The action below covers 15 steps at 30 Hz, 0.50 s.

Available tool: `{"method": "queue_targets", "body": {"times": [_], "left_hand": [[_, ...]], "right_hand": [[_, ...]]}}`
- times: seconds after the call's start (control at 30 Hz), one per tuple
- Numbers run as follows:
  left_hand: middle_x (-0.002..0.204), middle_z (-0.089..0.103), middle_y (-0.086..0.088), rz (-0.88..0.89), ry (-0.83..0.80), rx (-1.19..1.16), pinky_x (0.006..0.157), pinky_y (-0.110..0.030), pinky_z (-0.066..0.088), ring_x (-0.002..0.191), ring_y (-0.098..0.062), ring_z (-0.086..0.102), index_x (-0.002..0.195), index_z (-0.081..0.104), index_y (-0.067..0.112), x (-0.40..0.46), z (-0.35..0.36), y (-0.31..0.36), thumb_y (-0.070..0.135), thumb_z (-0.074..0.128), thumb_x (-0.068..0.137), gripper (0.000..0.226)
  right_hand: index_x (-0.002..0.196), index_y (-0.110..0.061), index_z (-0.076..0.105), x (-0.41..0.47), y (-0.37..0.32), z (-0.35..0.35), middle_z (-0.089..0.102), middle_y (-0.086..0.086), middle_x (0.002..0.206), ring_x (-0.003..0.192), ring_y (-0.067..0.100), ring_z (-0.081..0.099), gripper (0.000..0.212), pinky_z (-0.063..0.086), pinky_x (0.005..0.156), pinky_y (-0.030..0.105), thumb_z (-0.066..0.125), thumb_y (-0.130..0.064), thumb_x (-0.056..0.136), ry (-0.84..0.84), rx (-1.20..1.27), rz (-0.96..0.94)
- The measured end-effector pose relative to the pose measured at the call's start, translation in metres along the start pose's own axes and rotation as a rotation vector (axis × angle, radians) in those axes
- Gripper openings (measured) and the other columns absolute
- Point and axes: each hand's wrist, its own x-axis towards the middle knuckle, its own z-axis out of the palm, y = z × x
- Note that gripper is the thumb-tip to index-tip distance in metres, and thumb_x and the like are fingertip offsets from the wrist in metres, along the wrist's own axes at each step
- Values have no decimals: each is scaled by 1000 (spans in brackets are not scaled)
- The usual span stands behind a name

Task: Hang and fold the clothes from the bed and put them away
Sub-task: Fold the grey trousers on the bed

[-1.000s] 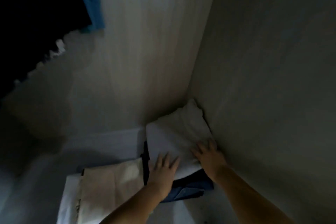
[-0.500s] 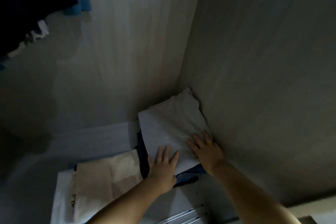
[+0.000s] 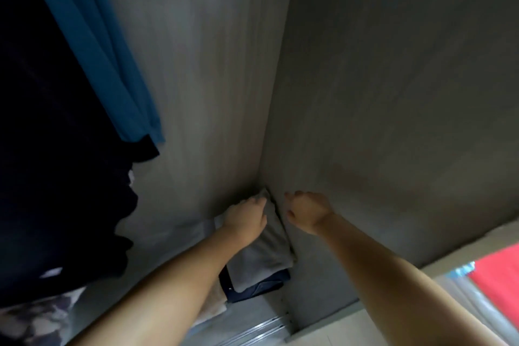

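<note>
A folded grey garment [image 3: 264,250] lies in the back right corner of a wardrobe, on top of a small stack. Its right edge runs along the right side panel [image 3: 393,93] and its far end reaches into the corner where that panel meets the back panel [image 3: 202,64]. Beneath it lies a dark navy garment [image 3: 258,288], whose front edge sticks out below the grey one. Just to the left, a cream folded piece [image 3: 216,303] shows from under the left forearm; most of it is hidden.

The left hand [image 3: 247,218] rests on the far part of the grey garment, palm down, fingers stretched toward the corner and pressing on the cloth; its grip closes on nothing. The right hand [image 3: 304,209] is lifted just beside the side panel, above the grey garment's right edge, fingers curled loosely under and holding nothing; whether its knuckles touch the panel cannot be told.

The stack sits on the wardrobe's pale floor [image 3: 179,233]. A metal sliding rail [image 3: 261,330] runs along the front edge below the stack.

At the left hang clothes: a teal garment [image 3: 106,64] nearest the back panel, then a black garment [image 3: 56,177] filling the left side. At the bottom left is a blurred patterned cloth [image 3: 31,320]. Outside the wardrobe, at the lower right, a red fabric [image 3: 497,272] shows.
</note>
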Motion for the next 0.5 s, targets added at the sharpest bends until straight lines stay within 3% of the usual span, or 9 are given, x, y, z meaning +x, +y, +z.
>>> {"method": "queue_targets", "body": {"times": [0.23, 0.5], "left_hand": [[116, 64, -12, 21, 144, -40, 81, -38, 49, 107, -33, 61, 126, 52, 18, -45, -159, 43, 34, 45, 97, 35], [113, 65, -10, 88, 183, -18, 84, -37, 52, 102, -30, 62, 125, 52, 21, -116, -210, 89, 36, 45, 97, 33]], "right_hand": [[129, -16, 54, -72, 12, -136, 62, 14, 121, 111, 32, 60, 42, 48, 81, 35, 39, -39, 97, 108, 104, 120], [116, -19, 60, -161, -6, -169, 65, 12, 112, 102, 33, 62, 37, 39, 68, 30, 38, -40, 96, 200, 135, 181]]}}
